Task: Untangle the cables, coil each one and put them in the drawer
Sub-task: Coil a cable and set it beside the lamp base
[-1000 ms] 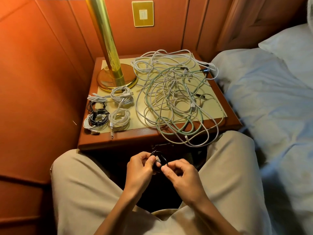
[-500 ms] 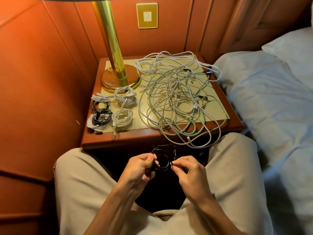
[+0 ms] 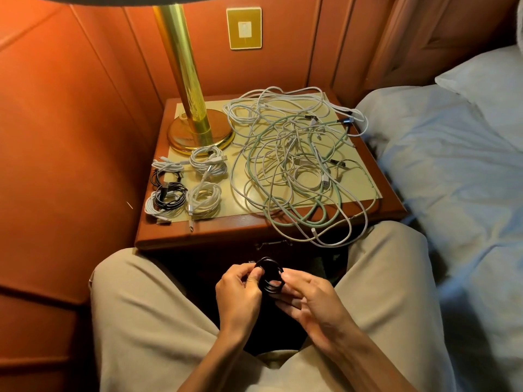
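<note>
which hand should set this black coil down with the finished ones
Left, probably. The left hand pinches the black coil, and the finished coils lie on its side; the right hand only steadies it.

Orange panelled walls (image 3: 70, 123), brass lamp (image 3: 188, 89), wooden nightstand (image 3: 226, 230), bed (image 3: 452, 179), pillow (image 3: 486, 77)

Coiled black cable (image 3: 270, 275), white-green tangle (image 3: 297, 162) on nightstand (image 3: 226, 230)

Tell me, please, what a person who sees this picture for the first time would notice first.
The eye goes first to the big tangle of white and green cables covering the right side of the nightstand, with loops hanging over its front edge. Left of it, beside the brass lamp, lie several coiled cables. Below, between the knees, the left hand and right hand hold a small black cable coil.
</note>
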### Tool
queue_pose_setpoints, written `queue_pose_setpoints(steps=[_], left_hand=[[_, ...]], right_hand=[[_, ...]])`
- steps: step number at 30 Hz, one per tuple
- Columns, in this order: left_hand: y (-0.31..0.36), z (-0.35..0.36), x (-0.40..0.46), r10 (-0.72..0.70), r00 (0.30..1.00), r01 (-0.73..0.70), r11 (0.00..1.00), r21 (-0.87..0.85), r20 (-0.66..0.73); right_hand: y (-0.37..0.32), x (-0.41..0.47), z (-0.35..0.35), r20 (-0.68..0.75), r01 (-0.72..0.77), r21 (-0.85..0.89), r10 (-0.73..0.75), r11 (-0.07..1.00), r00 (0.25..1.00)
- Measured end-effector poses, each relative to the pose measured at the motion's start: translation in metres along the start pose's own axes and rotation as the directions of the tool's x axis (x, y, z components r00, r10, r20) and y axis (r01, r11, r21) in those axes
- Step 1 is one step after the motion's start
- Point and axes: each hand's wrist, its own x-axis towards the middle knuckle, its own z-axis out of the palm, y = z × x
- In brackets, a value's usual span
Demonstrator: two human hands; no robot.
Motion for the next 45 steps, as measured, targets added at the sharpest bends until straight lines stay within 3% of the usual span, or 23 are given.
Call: queue_pose_setpoints(steps=[2,5,7,11,14,16,19,23,25,27,28,30,33,35,37,40,42,45], left_hand=[[-0.001,0.001,0.0,-0.008,0.999,0.009,1.0,-0.026,0.032],[-0.001,-0.001,0.003,-0.122,0.975,0.154,0.974,-0.168,0.188],[-0.004,0.0,0.0,-0.146,0.954,0.194,0.966,-0.171,0.261],[-0.01,0.001,-0.003,-0.152,0.957,0.194,0.969,-0.154,0.247],[-0.005,0.0,0.001,-0.168,0.951,0.217,0.96,-0.175,0.259],[0.0,-0.002,0.001,-0.203,0.939,0.267,0.938,-0.219,0.278],[0.005,-0.005,0.001,-0.23,0.928,0.308,0.916,-0.256,0.293],[0.014,-0.007,0.001,-0.343,0.884,0.448,0.814,-0.37,0.318],[0.018,-0.008,0.001,-0.387,0.862,0.5,0.756,-0.422,0.327],[0.021,-0.009,0.002,-0.389,0.862,0.501,0.745,-0.44,0.324],[0.023,-0.009,0.003,-0.373,0.87,0.486,0.756,-0.438,0.322],[0.029,-0.01,0.004,-0.328,0.882,0.456,0.773,-0.442,0.337],[0.037,-0.011,0.005,-0.283,0.869,0.458,0.771,-0.442,0.406],[0.036,-0.013,0.008,-0.272,0.847,0.476,0.769,-0.427,0.456],[0.034,-0.016,0.01,-0.251,0.843,0.456,0.802,-0.386,0.475],[0.032,-0.017,0.007,-0.201,0.876,0.357,0.881,-0.309,0.439],[0.031,-0.014,0.004,-0.182,0.907,0.295,0.917,-0.267,0.379],[0.027,-0.009,0.002,-0.173,0.934,0.255,0.936,-0.243,0.312]], right_hand=[[0.003,0.001,-0.001,-0.005,0.027,-0.065,-0.028,0.998,1.0],[0.003,0.001,-0.001,0.001,0.056,-0.098,-0.056,0.994,0.998],[0.001,0.001,-0.002,0.023,0.087,-0.11,-0.085,0.99,0.996],[0.0,0.001,0.002,0.121,0.155,-0.197,-0.133,0.968,0.984],[0.005,0.003,0.002,0.045,0.171,-0.223,-0.165,0.96,0.985],[0.008,0.003,0.0,-0.03,0.198,-0.384,-0.226,0.902,0.974],[0.011,0.005,-0.005,-0.045,0.255,-0.636,-0.364,0.729,0.93],[0.014,0.009,-0.011,0.075,0.366,-0.791,-0.516,0.491,0.853],[0.016,0.011,-0.015,0.154,0.386,-0.884,-0.616,0.263,0.772],[0.02,0.014,-0.017,0.234,0.283,-0.958,-0.691,-0.044,0.684],[0.02,0.013,-0.015,0.24,0.215,-0.968,-0.708,-0.126,0.665],[0.023,0.014,-0.013,0.229,0.16,-0.973,-0.723,-0.164,0.652],[0.019,0.013,-0.012,0.16,0.172,-0.983,-0.707,-0.055,0.689],[0.017,0.014,-0.014,0.05,0.252,-0.943,-0.658,0.216,0.752],[0.015,0.013,-0.012,-0.067,0.314,-0.781,-0.572,0.54,0.817],[0.016,0.01,-0.006,-0.221,0.263,-0.464,-0.398,0.846,0.891],[0.015,0.009,-0.003,-0.27,0.195,-0.227,-0.254,0.954,0.929],[0.01,0.006,0.001,-0.272,0.116,-0.045,-0.124,0.992,0.954]])
